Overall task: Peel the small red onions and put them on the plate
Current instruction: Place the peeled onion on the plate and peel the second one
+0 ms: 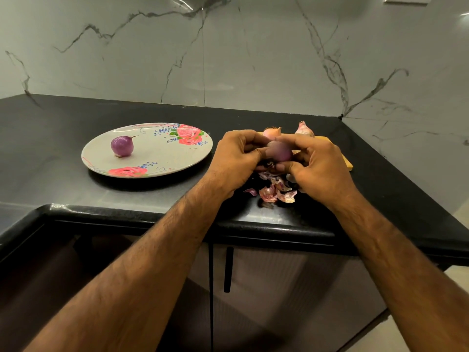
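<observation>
Black bench (55,128) under a marble wall (228,59). A floral plate (160,158) sits left of centre with one peeled onion (122,146) standing on it, and a wooden board (347,162) toward the right back corner is mostly hidden by the hands, with two unpeeled onions (272,132) at its far edge and loose skins (275,193) heaped near the bench's front edge. The left hand (238,158) and right hand (319,163) meet above the skins, just right of the plate, each curling fingers and thumb round the held onion (280,151), purple, raised off the bench.
</observation>
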